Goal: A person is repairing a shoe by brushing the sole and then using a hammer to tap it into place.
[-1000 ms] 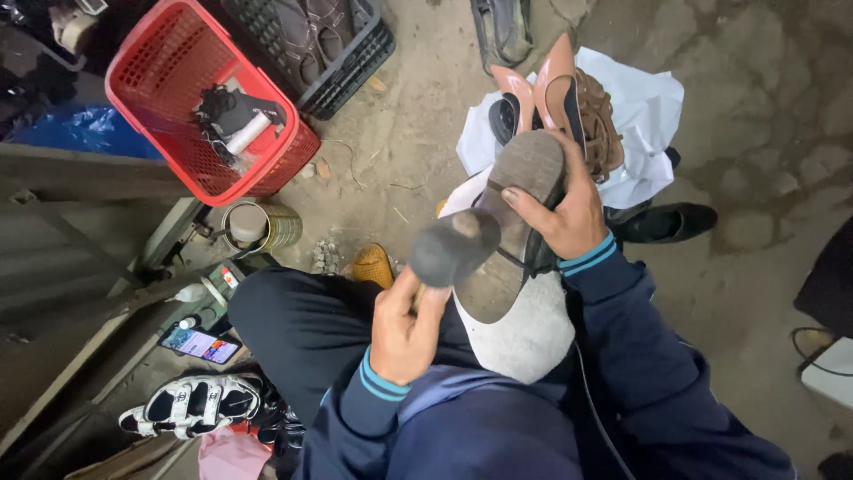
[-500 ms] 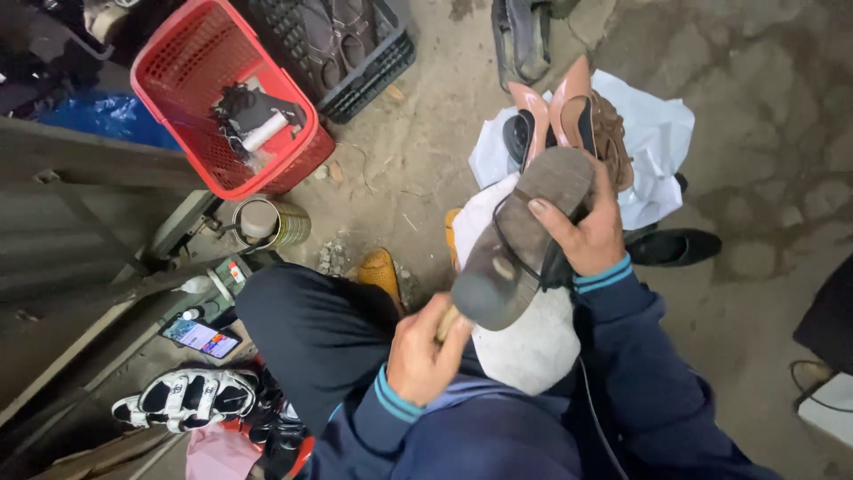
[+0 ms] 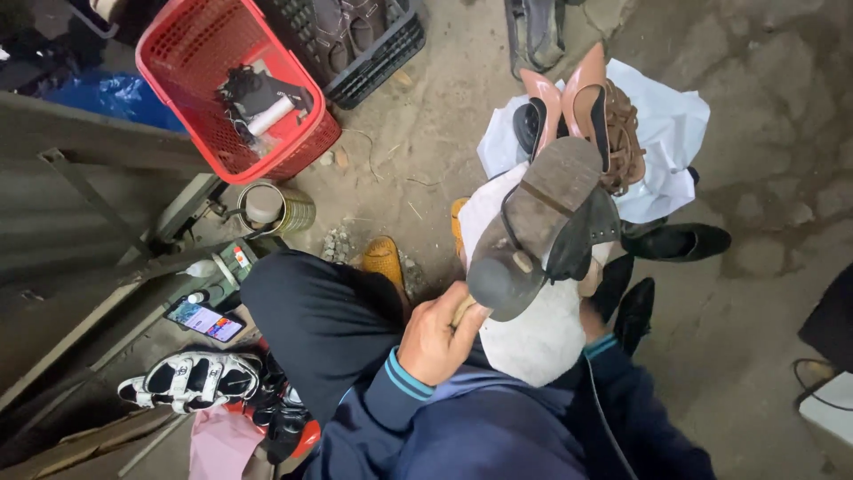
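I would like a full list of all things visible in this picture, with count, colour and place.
boot: one, dark, grey worn sole up, centre
tool handle: one, light brown, in left hand under the boot heel
white cloth: one, on the lap under the boot
red basket: one, top left, dark items inside
black crate: one, top centre, holds shoes
pink high heels: two, on white sheet, top right
black shoes: several, right
tin can: one, left
phone: one, lit screen, lower left
white sandal: one, black-trimmed, bottom left
left hand: grips handle
right hand: mostly hidden behind boot
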